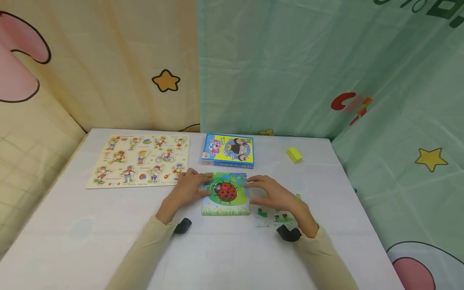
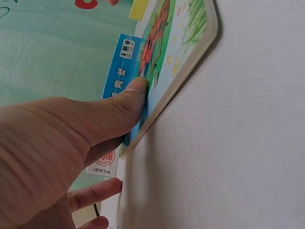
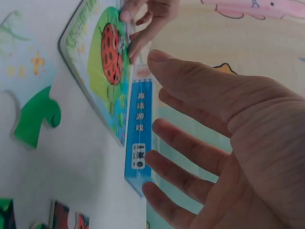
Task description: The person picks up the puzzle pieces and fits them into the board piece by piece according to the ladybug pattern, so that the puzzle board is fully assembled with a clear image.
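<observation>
Ladybug board [image 1: 226,192] sits smack mid-frame. Left hand [image 1: 187,187] rests loosely spread fingers on it; right hand [image 1: 277,195], just beside, has splayed fingers, holding zilch.

The head camera is looking forward and down across the counter [image 1: 217,257] from farther off. The left wrist camera is hugging the left hand [image 2: 62,138], its view lying sideways, facing the green curtain [image 2: 52,52]; the right is peering closely past the right hand [image 3: 243,148]. Both wrist views are sharing the ladybird board [image 3: 107,71] and blue box [image 3: 139,121].
</observation>
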### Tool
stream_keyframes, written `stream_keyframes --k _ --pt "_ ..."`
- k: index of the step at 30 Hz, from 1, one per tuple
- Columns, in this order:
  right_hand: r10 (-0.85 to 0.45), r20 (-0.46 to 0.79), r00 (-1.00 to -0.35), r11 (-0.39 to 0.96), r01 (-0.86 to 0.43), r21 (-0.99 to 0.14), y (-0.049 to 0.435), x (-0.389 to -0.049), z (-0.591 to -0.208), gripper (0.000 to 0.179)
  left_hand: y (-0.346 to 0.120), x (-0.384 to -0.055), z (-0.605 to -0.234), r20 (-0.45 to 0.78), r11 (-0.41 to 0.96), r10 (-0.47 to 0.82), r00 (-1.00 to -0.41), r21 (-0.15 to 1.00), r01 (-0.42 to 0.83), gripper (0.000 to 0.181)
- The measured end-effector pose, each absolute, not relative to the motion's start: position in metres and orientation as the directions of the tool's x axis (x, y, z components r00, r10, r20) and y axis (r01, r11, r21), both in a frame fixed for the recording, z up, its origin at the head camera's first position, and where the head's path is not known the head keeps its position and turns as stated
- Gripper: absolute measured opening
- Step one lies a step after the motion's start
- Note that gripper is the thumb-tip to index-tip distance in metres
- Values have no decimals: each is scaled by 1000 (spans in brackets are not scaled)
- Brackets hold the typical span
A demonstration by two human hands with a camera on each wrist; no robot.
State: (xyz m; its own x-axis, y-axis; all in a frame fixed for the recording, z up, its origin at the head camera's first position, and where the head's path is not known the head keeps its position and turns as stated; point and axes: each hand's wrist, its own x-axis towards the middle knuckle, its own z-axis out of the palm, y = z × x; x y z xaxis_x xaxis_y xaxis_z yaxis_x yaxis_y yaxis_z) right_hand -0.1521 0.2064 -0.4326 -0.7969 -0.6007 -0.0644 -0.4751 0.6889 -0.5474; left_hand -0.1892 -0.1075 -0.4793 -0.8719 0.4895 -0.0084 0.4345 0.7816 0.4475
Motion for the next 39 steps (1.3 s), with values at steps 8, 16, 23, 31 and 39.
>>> stream_keyframes --k 8,16,23,31,39 --pt "-521 -85 -849 743 -402 -535 251 -140 -441 34 -107 -191 -481 -10 777 488 -873 460 429 54" --pt "-468 -84 -880 767 -357 -533 282 -131 -446 30 -107 -190 -480 -14 773 485 -874 475 421 53" --pt "-451 -98 -887 773 -333 -540 298 -128 -449 32 -107 -190 -483 -13 767 483 -876 489 416 54" --pt "-456 -97 -885 759 -329 -562 302 -130 -452 35 -106 -189 -481 -4 760 484 -875 498 418 54" --pt "-449 -110 -887 766 -318 -558 303 -130 -454 36 -105 -188 -480 -10 762 483 -876 497 414 54"
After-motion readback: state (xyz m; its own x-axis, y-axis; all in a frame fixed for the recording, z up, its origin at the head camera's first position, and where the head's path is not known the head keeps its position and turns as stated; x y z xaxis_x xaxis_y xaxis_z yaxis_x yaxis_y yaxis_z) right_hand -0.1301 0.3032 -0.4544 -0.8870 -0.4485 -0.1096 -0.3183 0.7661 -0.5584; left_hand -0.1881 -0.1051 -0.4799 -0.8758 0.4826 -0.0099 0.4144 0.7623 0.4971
